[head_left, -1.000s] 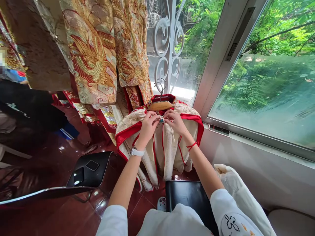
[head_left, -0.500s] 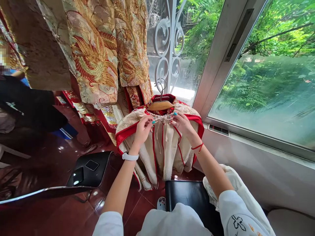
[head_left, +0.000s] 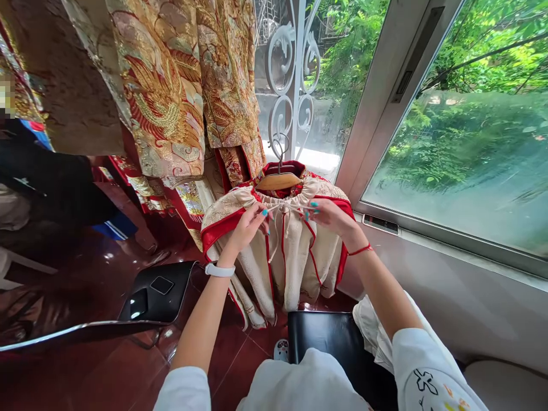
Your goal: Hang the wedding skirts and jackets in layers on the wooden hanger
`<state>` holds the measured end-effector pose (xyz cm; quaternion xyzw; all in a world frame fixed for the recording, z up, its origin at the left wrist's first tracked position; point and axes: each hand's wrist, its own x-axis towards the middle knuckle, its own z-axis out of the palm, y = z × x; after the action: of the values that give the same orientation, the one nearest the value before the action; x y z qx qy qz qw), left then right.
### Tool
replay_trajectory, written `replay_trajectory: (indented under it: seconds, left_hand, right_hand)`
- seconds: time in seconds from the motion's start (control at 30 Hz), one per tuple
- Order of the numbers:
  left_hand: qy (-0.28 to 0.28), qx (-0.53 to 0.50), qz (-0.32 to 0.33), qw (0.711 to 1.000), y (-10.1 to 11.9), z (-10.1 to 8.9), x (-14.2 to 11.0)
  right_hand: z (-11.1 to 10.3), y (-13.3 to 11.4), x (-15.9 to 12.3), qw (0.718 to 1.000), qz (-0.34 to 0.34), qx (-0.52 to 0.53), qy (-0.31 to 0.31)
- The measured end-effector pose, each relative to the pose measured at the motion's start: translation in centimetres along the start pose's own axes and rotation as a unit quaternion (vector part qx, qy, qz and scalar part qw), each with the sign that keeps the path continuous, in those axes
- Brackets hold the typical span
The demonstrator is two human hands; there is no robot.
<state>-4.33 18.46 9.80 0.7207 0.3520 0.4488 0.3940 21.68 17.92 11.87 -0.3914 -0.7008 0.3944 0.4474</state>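
A cream cape (head_left: 292,257) with red trim hangs in front of me on a wooden hanger (head_left: 279,182). At its gathered neckline a thin pale drawstring (head_left: 283,208) is tied in a bow, with loose ends dangling down the front. My left hand (head_left: 249,226) pinches one side of the drawstring, to the left of the knot. On the other side my right hand (head_left: 329,217) pinches the drawstring too, so the cord stretches fairly straight between both hands. The fingertips of my right hand are a little blurred.
Gold and red embroidered garments (head_left: 165,97) hang at the left. A black chair (head_left: 158,294) holds two dark flat objects; another black seat (head_left: 323,337) is right below me. The window frame (head_left: 385,114) and sill stand at the right. A person in dark clothes (head_left: 51,171) is at far left.
My hands have moved apart, the right one further right, drawing the drawstring out sideways. The dangling cord end has shifted left.
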Motion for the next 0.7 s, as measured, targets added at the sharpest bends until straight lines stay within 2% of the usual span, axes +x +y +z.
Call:
replay_trajectory:
  seconds: [0.07, 0.1, 0.17, 0.23, 0.3, 0.33, 0.4, 0.47, 0.57, 0.63, 0.7]
  left_hand:
    - [-0.006, -0.018, -0.015, 1.0, -0.3, 0.0, -0.2]
    - [0.005, 0.007, -0.018, 1.0, -0.5, 0.0, -0.3]
    - [0.03, 0.089, -0.016, 0.996, -0.6, -0.2, -0.6]
    - [0.037, 0.145, -0.014, 0.989, -0.5, -0.3, -0.8]
    - [0.036, 0.149, -0.02, 0.988, -0.3, -0.2, -1.0]
    - [0.035, 0.14, -0.026, 0.989, -0.2, -0.1, -1.0]
    - [0.036, 0.115, -0.04, 0.992, -0.1, 0.2, -1.1]
    - [0.033, 0.09, -0.054, 0.994, -0.1, 0.4, -1.3]
    - [0.03, 0.076, -0.068, 0.994, 0.0, 0.5, -1.7]
    - [0.066, 0.08, -0.049, 0.993, 0.3, -0.1, -1.9]
    - [0.152, 0.099, -0.004, 0.983, 0.6, -1.6, -1.7]
  right_hand:
    - [-0.5, 0.1, -0.2, 0.997, 0.035, 0.038, -0.055]
    - [-1.0, 0.1, -0.2, 0.998, 0.035, 0.013, -0.056]
    - [-2.0, 0.0, -0.3, 0.991, -0.004, -0.134, 0.012]
    - [-2.6, 0.0, -0.5, 0.944, -0.061, -0.296, 0.133]
    - [-2.5, 0.3, -0.7, 0.896, -0.105, -0.371, 0.222]
    - [-2.3, 0.7, -0.7, 0.89, -0.118, -0.371, 0.237]
    - [-1.9, 1.5, -0.8, 0.916, -0.112, -0.321, 0.214]
    - [-1.9, 2.4, -0.8, 0.941, -0.071, -0.266, 0.195]
    - [-2.8, 3.3, -0.7, 0.933, -0.049, -0.274, 0.228]
    - [-3.8, 3.7, -0.6, 0.938, -0.077, -0.262, 0.213]
    - [-5.1, 4.3, -0.3, 0.95, -0.094, -0.22, 0.202]
